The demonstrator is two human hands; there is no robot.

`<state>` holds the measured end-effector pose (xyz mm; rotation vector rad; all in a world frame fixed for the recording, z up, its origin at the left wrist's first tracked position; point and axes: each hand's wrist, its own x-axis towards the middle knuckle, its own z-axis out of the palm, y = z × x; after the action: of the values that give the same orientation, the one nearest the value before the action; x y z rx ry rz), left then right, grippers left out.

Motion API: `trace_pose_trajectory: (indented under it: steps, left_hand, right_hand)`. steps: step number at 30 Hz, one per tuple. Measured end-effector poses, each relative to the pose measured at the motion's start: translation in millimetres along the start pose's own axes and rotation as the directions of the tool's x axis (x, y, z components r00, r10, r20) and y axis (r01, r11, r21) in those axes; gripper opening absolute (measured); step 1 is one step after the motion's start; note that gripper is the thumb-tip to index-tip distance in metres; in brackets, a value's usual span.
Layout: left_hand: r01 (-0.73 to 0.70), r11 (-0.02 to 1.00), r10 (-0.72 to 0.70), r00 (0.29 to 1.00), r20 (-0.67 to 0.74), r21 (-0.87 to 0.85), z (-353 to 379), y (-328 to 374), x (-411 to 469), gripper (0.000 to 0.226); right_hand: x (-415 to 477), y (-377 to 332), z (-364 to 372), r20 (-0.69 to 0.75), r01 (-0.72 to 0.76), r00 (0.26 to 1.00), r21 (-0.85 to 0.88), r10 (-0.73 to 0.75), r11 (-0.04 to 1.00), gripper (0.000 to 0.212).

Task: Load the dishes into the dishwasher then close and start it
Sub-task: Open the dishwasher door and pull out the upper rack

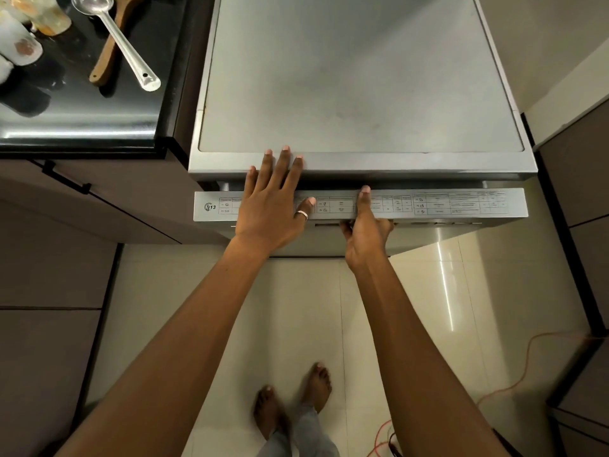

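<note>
My left hand (273,206) sits flat on the dishwasher (362,94) top, fingers spread, bracing it I guess. On my right hand (365,232), fingers are clamped round the door (461,206) edge to swing it.

Obscured and illegible items, head view.
Right hand (367,234): fingers hidden under the dishwasher door (518,207) edge, only the thumb shows. Printed table (461,203) on that edge too small to read, partly covered by the left hand (273,206). Jars (26,41) cut off at the frame's left edge and blurred. Feet (293,400) blurred.
</note>
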<state>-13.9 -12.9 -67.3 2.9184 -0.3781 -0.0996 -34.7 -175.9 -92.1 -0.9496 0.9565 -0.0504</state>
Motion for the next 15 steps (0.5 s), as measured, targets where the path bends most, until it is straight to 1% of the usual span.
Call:
trace_pose_trajectory:
  steps: [2, 5, 8, 12, 15]
  left_hand:
    - [0.01, 0.999, -0.01, 1.0, -0.005, -0.035, 10, 3, -12, 0.079]
    - [0.021, 0.999, -0.019, 0.999, 0.045, -0.038, 33, 6, -43, 0.068]
    - [0.052, 0.998, -0.052, 0.998, 0.026, -0.016, 54, 10, -78, 0.065]
    - [0.054, 0.998, -0.054, 0.999, -0.001, -0.017, 71, 15, -116, 0.064]
    - [0.044, 0.999, -0.044, 0.999, -0.004, -0.028, 84, 20, -146, 0.063]
  right_hand:
    - [-8, 7, -11, 0.009, 0.012, 1.0, 0.04, -0.012, 0.999, 0.063]
    - [-20, 23, -33, 0.027, 0.042, 0.999, 0.056, -0.043, 0.998, 0.055]
    - [-29, 48, -59, 0.057, 0.06, 0.996, 0.054, -0.063, 0.997, 0.063]
    - [-43, 73, -93, 0.084, 0.098, 0.991, 0.03, -0.1, 0.995, 0.06]
    - [-58, 87, -118, 0.082, 0.059, 0.995, -0.051, -0.054, 0.997, 0.063]
